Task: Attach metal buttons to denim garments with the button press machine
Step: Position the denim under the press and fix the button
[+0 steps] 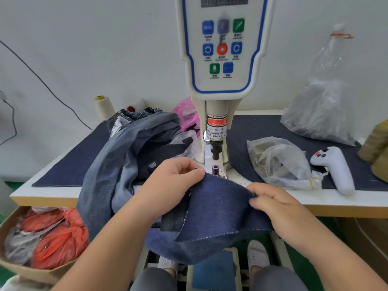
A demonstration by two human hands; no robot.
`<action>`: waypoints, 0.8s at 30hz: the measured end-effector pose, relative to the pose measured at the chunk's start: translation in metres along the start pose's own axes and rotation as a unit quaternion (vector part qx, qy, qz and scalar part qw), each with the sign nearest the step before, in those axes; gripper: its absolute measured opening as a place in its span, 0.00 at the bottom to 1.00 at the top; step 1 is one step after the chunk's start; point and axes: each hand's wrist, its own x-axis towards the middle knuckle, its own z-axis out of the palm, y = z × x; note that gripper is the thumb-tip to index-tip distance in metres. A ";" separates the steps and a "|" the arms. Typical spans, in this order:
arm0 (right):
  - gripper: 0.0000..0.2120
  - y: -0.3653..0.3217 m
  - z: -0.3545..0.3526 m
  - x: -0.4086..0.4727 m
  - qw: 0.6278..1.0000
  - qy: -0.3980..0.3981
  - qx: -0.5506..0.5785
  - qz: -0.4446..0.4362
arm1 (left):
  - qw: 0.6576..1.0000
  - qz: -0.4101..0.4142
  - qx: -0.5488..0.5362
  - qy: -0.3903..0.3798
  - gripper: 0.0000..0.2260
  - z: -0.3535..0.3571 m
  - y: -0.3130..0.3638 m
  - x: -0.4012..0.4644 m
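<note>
The white button press machine [222, 59] stands at the middle of the table, its black punch [215, 149] above the lower die [215, 169]. A dark blue denim piece [218, 204] stretches between my hands, its far edge just in front of the die. My left hand [172, 183] pinches the denim's left corner beside the die. My right hand [273, 204] pinches the right edge. A small dark thing shows at my left fingertips; I cannot tell what it is.
A heap of faded jeans [126, 156] lies left of the machine. Clear plastic bags [279, 162] and a white handheld controller [336, 166] sit on the right. A cardboard box with orange bags [54, 238] stands below left. The pedal [214, 269] and feet are under the table.
</note>
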 end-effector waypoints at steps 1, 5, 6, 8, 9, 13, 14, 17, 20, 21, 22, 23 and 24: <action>0.11 -0.002 0.003 0.001 1.000 0.007 0.017 0.004 | 1.000 0.002 0.007 0.001 0.07 0.002 0.000 0.002; 0.13 0.000 0.004 0.008 0.998 0.024 -0.036 -0.044 | 0.999 0.007 0.039 -0.001 0.07 0.006 -0.004 0.009; 0.11 0.004 0.000 0.012 0.997 0.035 -0.042 -0.049 | 0.999 0.007 0.049 -0.001 0.06 0.006 -0.006 0.011; 0.09 0.008 -0.008 0.020 0.997 0.048 -0.028 -0.049 | 0.999 0.001 0.050 0.011 0.06 0.008 -0.011 0.016; 0.08 0.009 -0.012 0.024 0.997 0.051 -0.008 -0.048 | 0.999 -0.002 0.039 0.024 0.07 0.009 -0.014 0.018; 0.12 0.009 -0.016 0.039 0.997 0.038 0.059 -0.042 | 0.998 -0.003 0.010 0.061 0.09 0.014 -0.021 0.029; 0.13 0.010 -0.015 0.043 0.996 0.033 0.072 -0.039 | 0.998 -0.002 0.002 0.069 0.09 0.014 -0.022 0.032; 0.10 0.015 -0.015 0.052 0.992 0.019 0.124 -0.025 | 0.997 -0.008 -0.018 0.077 0.09 0.014 -0.025 0.039; 0.10 0.020 -0.015 0.060 0.987 0.015 0.159 -0.014 | 0.995 -0.023 -0.065 0.070 0.09 0.017 -0.028 0.045; 0.10 0.022 -0.014 0.062 0.986 0.016 0.165 -0.012 | 0.994 -0.026 -0.083 0.066 0.10 0.017 -0.029 0.046; 0.10 0.024 -0.013 0.064 0.985 0.017 0.172 -0.010 | 0.993 -0.025 -0.097 0.061 0.10 0.018 -0.030 0.048; 0.10 0.027 -0.012 0.066 0.984 0.017 0.178 -0.008 | 0.992 -0.020 -0.110 0.055 0.11 0.019 -0.031 0.049; 0.11 0.029 -0.011 0.068 0.983 0.017 0.185 -0.008 | 0.991 -0.014 -0.122 0.049 0.12 0.020 -0.032 0.050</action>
